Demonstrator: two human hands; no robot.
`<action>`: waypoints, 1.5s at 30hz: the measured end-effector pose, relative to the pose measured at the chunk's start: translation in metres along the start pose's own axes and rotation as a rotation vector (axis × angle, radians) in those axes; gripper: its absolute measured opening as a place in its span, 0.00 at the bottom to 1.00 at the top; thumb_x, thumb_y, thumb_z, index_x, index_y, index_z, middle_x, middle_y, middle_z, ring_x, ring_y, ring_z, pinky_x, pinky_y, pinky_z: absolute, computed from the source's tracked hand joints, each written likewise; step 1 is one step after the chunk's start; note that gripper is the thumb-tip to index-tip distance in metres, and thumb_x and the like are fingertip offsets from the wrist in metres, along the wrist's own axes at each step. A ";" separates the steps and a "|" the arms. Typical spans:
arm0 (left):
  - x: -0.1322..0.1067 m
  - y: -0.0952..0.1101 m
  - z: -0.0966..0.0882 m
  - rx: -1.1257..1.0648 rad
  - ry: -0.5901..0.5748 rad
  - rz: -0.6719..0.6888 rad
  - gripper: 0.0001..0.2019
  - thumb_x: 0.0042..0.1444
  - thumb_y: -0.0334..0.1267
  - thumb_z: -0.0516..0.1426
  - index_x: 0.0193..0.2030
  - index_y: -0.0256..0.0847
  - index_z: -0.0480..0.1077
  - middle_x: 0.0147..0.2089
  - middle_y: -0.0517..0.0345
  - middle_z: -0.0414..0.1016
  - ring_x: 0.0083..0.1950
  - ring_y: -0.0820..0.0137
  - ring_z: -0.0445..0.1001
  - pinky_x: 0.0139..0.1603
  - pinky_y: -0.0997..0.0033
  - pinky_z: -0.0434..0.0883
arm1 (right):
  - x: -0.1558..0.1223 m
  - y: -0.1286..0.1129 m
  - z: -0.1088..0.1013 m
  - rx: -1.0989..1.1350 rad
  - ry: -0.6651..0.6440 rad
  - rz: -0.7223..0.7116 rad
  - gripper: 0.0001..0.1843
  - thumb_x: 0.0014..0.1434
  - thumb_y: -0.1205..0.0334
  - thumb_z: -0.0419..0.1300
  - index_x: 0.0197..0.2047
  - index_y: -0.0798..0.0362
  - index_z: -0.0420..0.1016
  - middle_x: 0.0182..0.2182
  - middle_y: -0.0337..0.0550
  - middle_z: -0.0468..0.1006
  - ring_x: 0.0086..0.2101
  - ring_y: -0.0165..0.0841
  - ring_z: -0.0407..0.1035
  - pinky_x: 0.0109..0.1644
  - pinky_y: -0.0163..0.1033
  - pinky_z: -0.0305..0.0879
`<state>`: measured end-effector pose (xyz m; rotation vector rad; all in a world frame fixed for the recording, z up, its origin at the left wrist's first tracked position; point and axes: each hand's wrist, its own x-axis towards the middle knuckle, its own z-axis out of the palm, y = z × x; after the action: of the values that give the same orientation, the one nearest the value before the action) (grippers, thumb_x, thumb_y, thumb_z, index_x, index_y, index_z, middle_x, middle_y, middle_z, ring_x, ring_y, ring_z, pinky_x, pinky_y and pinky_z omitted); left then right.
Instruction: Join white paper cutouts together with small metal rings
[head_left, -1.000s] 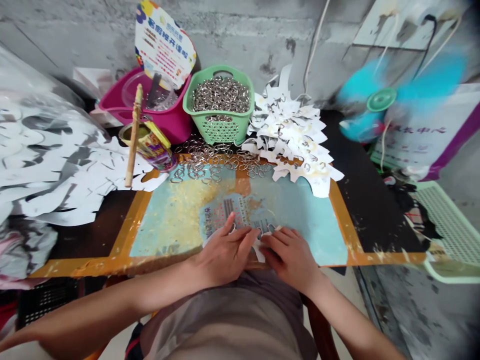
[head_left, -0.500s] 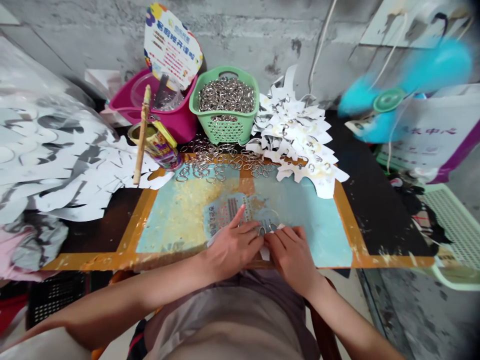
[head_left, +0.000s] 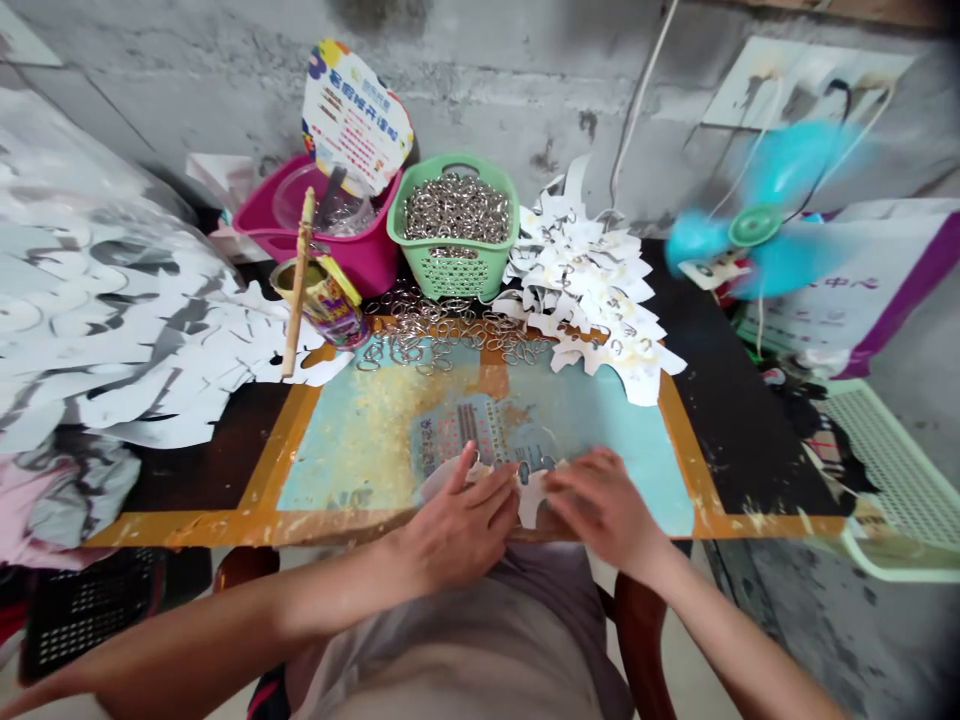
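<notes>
A white cut-out piece (head_left: 531, 497), paper-like, lies at the table's front edge, partly hidden under my left hand (head_left: 466, 512). That hand keeps hold of it, one finger raised and the others bent over it; the thumb is out of sight. Small metal rings (head_left: 524, 470) stand along the upper edge of the piece, between my hands. Just to the right, my right hand (head_left: 609, 512) is close to the piece's right side. Its fingers are smeared by motion, and whether anything is in them does not show.
Loose metal rings (head_left: 420, 335) lie before a green basket (head_left: 457, 270) full of them. White cut-outs with rings (head_left: 600, 290) pile up at right, plain ones (head_left: 180, 370) at left. A can (head_left: 330, 310) with a stick (head_left: 298, 290) stands near a pink basket (head_left: 379, 260). A fan (head_left: 756, 226) spins at right.
My right hand has drawn back to the right from the piece, uncovering more of it and its rings. My left hand has stayed on the piece. The camera view has shifted slightly.
</notes>
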<state>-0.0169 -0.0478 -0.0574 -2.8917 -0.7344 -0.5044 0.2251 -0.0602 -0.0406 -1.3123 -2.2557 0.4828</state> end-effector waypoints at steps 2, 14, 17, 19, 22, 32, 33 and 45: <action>-0.001 0.002 -0.001 -0.005 0.010 -0.065 0.16 0.61 0.41 0.56 0.51 0.35 0.74 0.53 0.45 0.76 0.64 0.55 0.65 0.72 0.35 0.24 | 0.012 0.005 -0.005 0.013 0.149 0.089 0.12 0.68 0.61 0.55 0.53 0.48 0.73 0.43 0.45 0.79 0.43 0.39 0.71 0.54 0.48 0.59; 0.005 -0.004 -0.027 -0.261 0.179 -0.341 0.08 0.62 0.34 0.56 0.43 0.41 0.76 0.53 0.47 0.72 0.66 0.55 0.64 0.72 0.32 0.44 | 0.037 -0.007 0.000 0.073 -0.235 0.060 0.04 0.62 0.68 0.61 0.38 0.51 0.70 0.34 0.38 0.76 0.39 0.35 0.69 0.45 0.40 0.59; 0.002 -0.007 -0.028 -0.208 0.062 -0.180 0.07 0.61 0.36 0.57 0.37 0.41 0.77 0.56 0.49 0.73 0.67 0.55 0.64 0.74 0.35 0.36 | 0.033 -0.007 0.001 0.079 -0.180 0.066 0.06 0.64 0.70 0.57 0.44 0.52 0.69 0.39 0.42 0.76 0.42 0.36 0.70 0.45 0.41 0.62; -0.008 -0.004 -0.022 -0.162 0.042 -0.077 0.09 0.59 0.38 0.58 0.42 0.40 0.77 0.57 0.49 0.75 0.66 0.56 0.64 0.74 0.37 0.29 | 0.029 -0.009 0.004 0.119 -0.132 0.089 0.09 0.66 0.70 0.53 0.48 0.53 0.69 0.41 0.45 0.76 0.42 0.37 0.70 0.46 0.41 0.64; -0.024 0.003 -0.009 -0.104 0.103 -0.090 0.14 0.58 0.38 0.59 0.50 0.39 0.75 0.56 0.50 0.76 0.64 0.56 0.67 0.74 0.36 0.27 | 0.022 -0.017 0.010 0.107 -0.129 0.077 0.10 0.65 0.67 0.58 0.49 0.53 0.70 0.46 0.49 0.74 0.47 0.40 0.68 0.50 0.44 0.65; -0.012 -0.008 -0.041 -0.479 0.374 -0.349 0.25 0.59 0.34 0.59 0.63 0.36 0.62 0.54 0.42 0.73 0.59 0.57 0.71 0.71 0.36 0.56 | 0.016 -0.043 0.002 0.281 -0.207 0.164 0.09 0.61 0.71 0.60 0.40 0.50 0.64 0.33 0.37 0.73 0.35 0.34 0.68 0.39 0.37 0.61; -0.005 -0.015 -0.048 -0.448 0.257 -0.343 0.27 0.59 0.40 0.61 0.63 0.36 0.63 0.58 0.39 0.70 0.63 0.53 0.68 0.70 0.33 0.54 | 0.017 -0.046 -0.002 0.334 -0.211 0.155 0.08 0.61 0.71 0.59 0.40 0.49 0.64 0.34 0.38 0.73 0.35 0.34 0.69 0.39 0.37 0.62; 0.040 -0.042 -0.094 -0.701 -0.093 0.022 0.05 0.55 0.34 0.66 0.29 0.43 0.77 0.57 0.54 0.73 0.71 0.62 0.60 0.68 0.63 0.67 | 0.035 -0.054 -0.042 0.880 -0.426 0.025 0.17 0.64 0.49 0.59 0.28 0.51 0.73 0.29 0.40 0.74 0.30 0.31 0.68 0.35 0.35 0.63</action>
<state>-0.0313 -0.0117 0.0453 -3.5823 -0.6297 -0.7555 0.1959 -0.0523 0.0300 -0.8055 -1.9029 1.6531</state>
